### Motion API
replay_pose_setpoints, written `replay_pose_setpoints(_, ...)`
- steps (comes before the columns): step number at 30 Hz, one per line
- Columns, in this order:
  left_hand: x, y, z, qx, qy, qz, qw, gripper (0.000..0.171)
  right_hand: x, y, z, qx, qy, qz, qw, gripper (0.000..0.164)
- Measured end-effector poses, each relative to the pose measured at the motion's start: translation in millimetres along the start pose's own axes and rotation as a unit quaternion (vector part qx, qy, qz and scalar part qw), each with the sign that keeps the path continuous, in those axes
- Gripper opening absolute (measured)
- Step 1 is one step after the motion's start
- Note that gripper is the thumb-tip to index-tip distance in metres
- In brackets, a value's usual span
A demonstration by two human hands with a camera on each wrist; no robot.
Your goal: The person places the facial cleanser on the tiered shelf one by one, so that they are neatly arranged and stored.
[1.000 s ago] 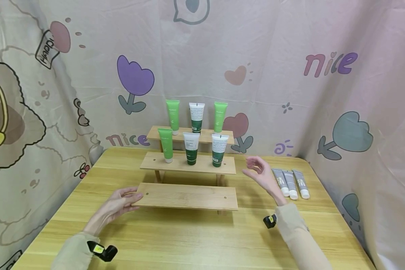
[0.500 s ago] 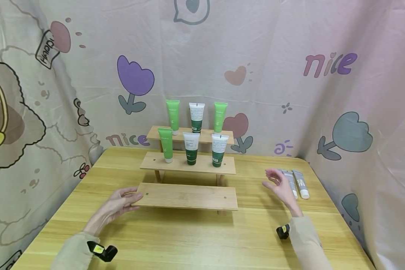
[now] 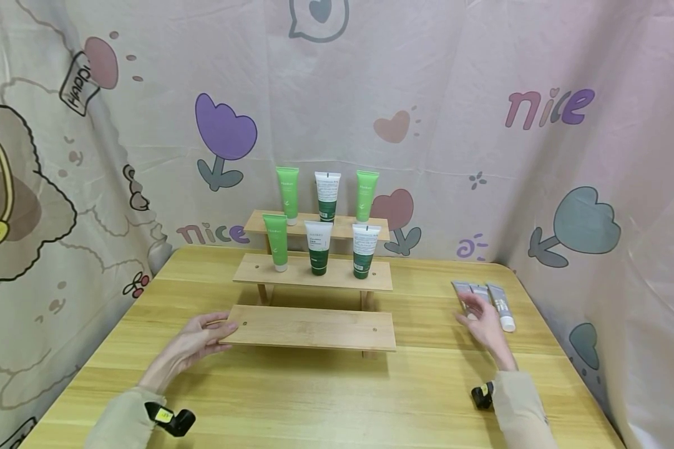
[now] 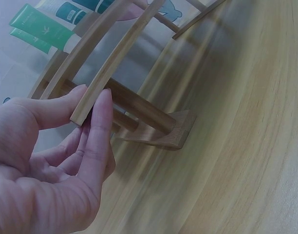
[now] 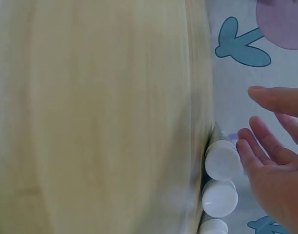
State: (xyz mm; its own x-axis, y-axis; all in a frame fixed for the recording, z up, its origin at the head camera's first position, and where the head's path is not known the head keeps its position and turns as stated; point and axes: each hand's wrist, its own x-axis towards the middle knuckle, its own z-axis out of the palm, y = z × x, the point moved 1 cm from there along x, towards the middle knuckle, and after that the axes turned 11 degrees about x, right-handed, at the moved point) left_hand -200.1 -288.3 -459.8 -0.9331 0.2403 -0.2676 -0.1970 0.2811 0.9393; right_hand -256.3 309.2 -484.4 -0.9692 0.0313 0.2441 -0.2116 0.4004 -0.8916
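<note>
My left hand (image 3: 196,340) pinches the left end of the lowest board of a three-tier wooden display stand (image 3: 314,327); in the left wrist view, thumb and fingers lie on either side of the board (image 4: 107,73). Over at the right, my right hand (image 3: 485,324) hovers above three grey squeeze tubes (image 3: 502,305) lying side by side, partly hiding two of them. Seen from the right wrist, its fingers are loosely bent with nothing between them, close to the white cap (image 5: 223,161) of one tube. Whether they touch it, I cannot tell.
On the stand's middle board stand a green tube (image 3: 277,240) and two white-and-dark-green tubes (image 3: 318,246). Its top board carries two green tubes (image 3: 366,194) with a white-and-green tube (image 3: 327,193) between them. A patterned curtain (image 3: 438,75) hangs behind the wooden table (image 3: 314,405).
My right hand has moved right, away from beside the stand, and lowered over the grey tubes. The left hand keeps its hold on the lowest board.
</note>
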Motion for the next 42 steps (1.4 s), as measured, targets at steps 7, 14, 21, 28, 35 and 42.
replay_pose_setpoints(7, 0.1, -0.5, 0.1, -0.004, -0.005, -0.001, 1.0000, 0.084, -0.3, 0.8, -1.8, -0.007, 0.017, 0.017, 1.000, 0.048)
replay_pose_setpoints(14, -0.3, -1.2, 0.0, -0.002, -0.005, -0.002, 1.0000, 0.083, -0.3, 1.1, -4.9, -0.049, 0.000, 0.035, 0.998, 0.049)
replay_pose_setpoints(21, 0.1, -2.3, 0.0, 0.001, -0.001, -0.002, 1.0000, 0.083, 0.1, 3.5, -5.9, -0.075, -0.019, 0.040, 0.996, 0.049)
replay_pose_setpoints(28, 0.2, -2.4, -0.3, 0.002, 0.000, 0.002, 1.0000, 0.084, 3.2, 5.4, -6.5, -0.076, -0.030, 0.036, 0.996, 0.050)
replay_pose_setpoints(35, -0.3, -1.8, 0.2, 0.005, 0.001, 0.001, 1.0000, 0.083, 5.3, 4.5, -5.9, -0.093, -0.033, 0.038, 0.994, 0.051)
replay_pose_setpoints(42, -0.1, -1.2, -0.1, 0.002, 0.001, 0.003, 1.0000, 0.084, 4.9, 4.1, -5.1, -0.089, -0.040, 0.058, 0.993, 0.053)
